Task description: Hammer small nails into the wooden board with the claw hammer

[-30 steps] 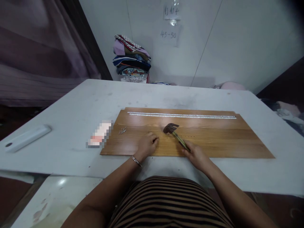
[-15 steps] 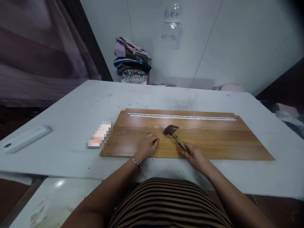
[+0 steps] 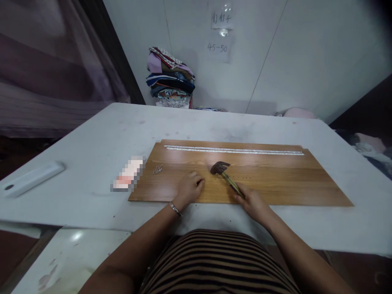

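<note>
A brown wooden board [image 3: 281,179] lies flat in front of me. My right hand [image 3: 255,204] grips the handle of a claw hammer [image 3: 221,167], whose dark head is over the board's middle. On the board to the left, my left hand [image 3: 190,188] rests loosely closed, with nothing showing between the curled fingers. A small pile of nails [image 3: 158,169] lies near the board's left edge. A short row of dark dots [image 3: 241,177], perhaps nails or holes, runs just right of the hammer head.
Two white marked strips [image 3: 234,151] run along the board's far side. The white table [image 3: 92,139] carries a pixelated flat object [image 3: 130,173] and a long white object [image 3: 35,178] on the left. Folded cloths [image 3: 171,79] are stacked beyond the table's far edge, before the wall.
</note>
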Tool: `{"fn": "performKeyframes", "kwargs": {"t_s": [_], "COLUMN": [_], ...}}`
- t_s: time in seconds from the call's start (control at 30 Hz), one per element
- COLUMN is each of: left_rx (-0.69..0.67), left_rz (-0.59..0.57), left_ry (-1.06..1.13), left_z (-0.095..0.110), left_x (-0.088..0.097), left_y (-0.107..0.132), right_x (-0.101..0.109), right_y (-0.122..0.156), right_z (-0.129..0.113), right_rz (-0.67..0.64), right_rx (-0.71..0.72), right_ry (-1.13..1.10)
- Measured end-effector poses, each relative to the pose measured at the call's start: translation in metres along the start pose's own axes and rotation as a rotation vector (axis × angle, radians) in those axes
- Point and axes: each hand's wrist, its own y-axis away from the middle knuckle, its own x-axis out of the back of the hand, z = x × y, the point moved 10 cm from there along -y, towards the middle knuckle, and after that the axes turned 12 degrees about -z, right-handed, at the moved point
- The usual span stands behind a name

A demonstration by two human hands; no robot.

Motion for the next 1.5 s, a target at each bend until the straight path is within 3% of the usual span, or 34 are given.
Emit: {"fn": "performKeyframes", "kwargs": {"t_s": [0.17,0.53,0.77,1.13,1.5], "left_rx": [-0.014,0.006,-0.001,0.002,0.008], "left_rz": [0.014,-0.007,0.001,-0.009,-0.023], "left_ry": [0.008,0.003,0.005,0.014,0.01], "left_z": [0.0,-0.001,-0.001,-0.001,-0.001], "left_x": [0.0,0.0,0.0,-0.001,-0.001], "left_y": [0.0,0.0,0.0,-0.001,-0.001], "right_x": [-0.005,0.01,0.005,-0.005,0.003], "right_y": [0.0,0.003,0.0,-0.001,-0.001], "right_z": [0.001,-0.002,0.0,0.002,-0.001], "right_rz": [-0.05,0.024,0.026,-0.083,-0.004], "right_rx": [-0.042,-0.017,0.033,-0.061,-0.001], "right_ry": [0.022,-0.027,-0.046,-0.006,-0.026]}}
